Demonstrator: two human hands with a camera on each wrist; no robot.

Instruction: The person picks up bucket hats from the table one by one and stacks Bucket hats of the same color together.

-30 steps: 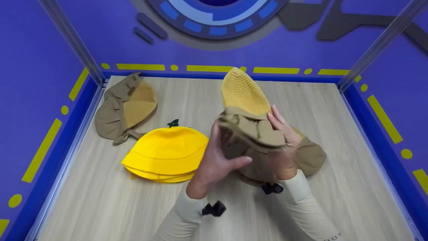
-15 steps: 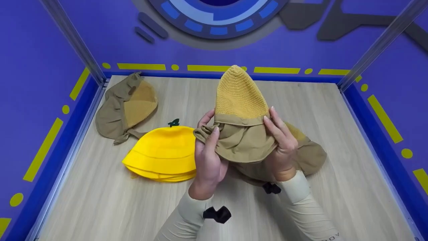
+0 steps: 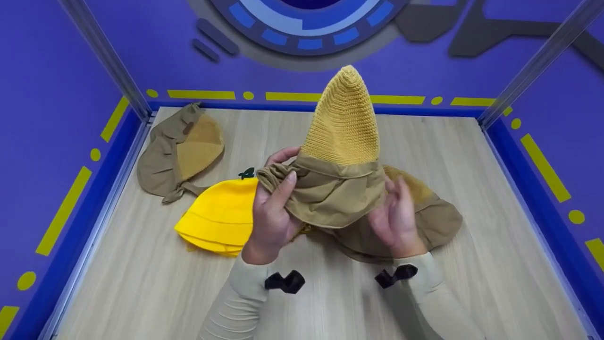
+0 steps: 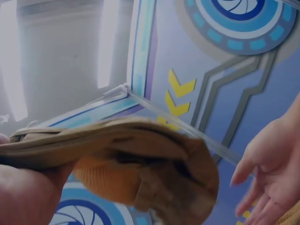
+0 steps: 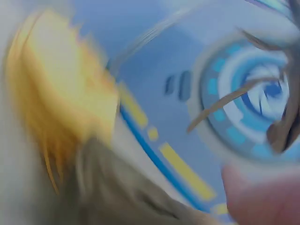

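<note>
A hat (image 3: 343, 127) with a pointed yellow knitted crown and a khaki cloth brim is held up above the table. At the left side of its brim, my left hand (image 3: 272, 215) grips the folded cloth, thumb in front and fingers behind. My right hand (image 3: 395, 217) is by the hat's right edge with its fingers loosely extended. In the left wrist view the right hand (image 4: 274, 171) stands apart from the hat's brim (image 4: 122, 140). Behind and below lies another khaki and yellow hat (image 3: 439, 219), partly hidden by the right hand and the held hat.
Bright yellow hats (image 3: 217, 217) with a green leaf-like tip lie stacked left of centre. A khaki and tan hat (image 3: 163, 163) lies at the back left of the wooden table (image 3: 141, 283). Blue panels (image 3: 264, 75) wall the back and sides.
My left hand has taken hold of the brim, and the hat has turned upright and risen slightly. The right hand has let go of the hat's right side and dropped a little.
</note>
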